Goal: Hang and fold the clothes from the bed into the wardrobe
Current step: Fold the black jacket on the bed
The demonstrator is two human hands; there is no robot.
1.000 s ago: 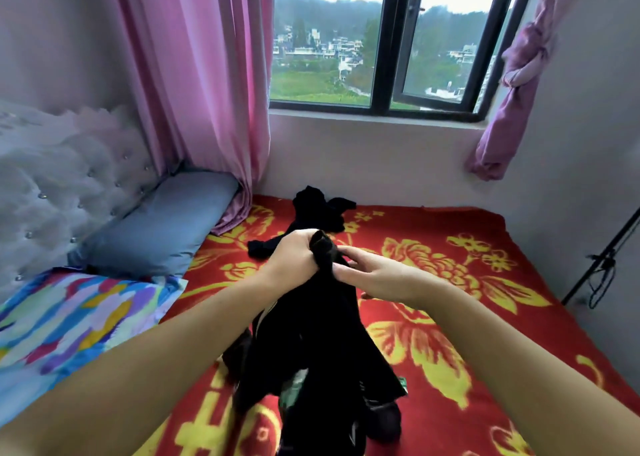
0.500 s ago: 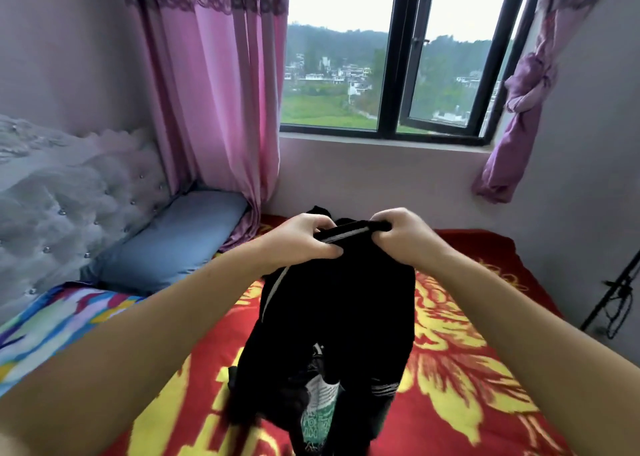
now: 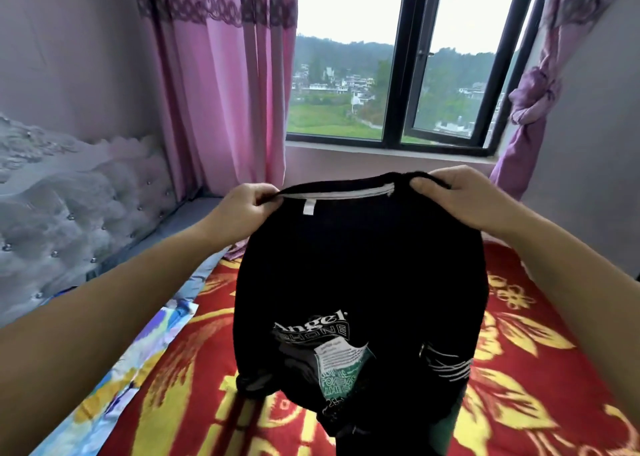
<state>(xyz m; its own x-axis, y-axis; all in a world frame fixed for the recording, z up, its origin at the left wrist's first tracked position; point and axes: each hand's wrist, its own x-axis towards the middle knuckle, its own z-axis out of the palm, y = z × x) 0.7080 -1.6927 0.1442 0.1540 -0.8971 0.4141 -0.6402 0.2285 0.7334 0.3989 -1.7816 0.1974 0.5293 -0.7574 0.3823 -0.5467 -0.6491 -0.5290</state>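
Padded grey headboard [image 3: 69, 206] fills the far left of this small bedroom, with a pink curtain [image 3: 214, 85] hanging beside it and a patterned, many-coloured cloth [image 3: 114, 379] lying along the near left edge of the bed [image 3: 194, 386], whose red cover carries yellow flowers. Above the bed's middle, the left hand [image 3: 242, 209] pinches one end of the neckline of a black T-shirt [image 3: 360, 275], fingers curled over the fabric with the thumb underneath. The shirt hangs open from the collar, its inner label showing and white and green print low on the body; its lower part is bunched on the bedcover. Behind it stands a dark-framed window [image 3: 398, 74]. The right hand [image 3: 453, 196] grips the other end of the neckline in the same curled hold, and a knotted purple curtain [image 3: 530, 109] hangs at the far right. This looks like the start of one garment's handling: lifted and spread for inspection. The next move probably calls for shaking it flat, then folding it or fetching a hanger; the wardrobe is out of view.
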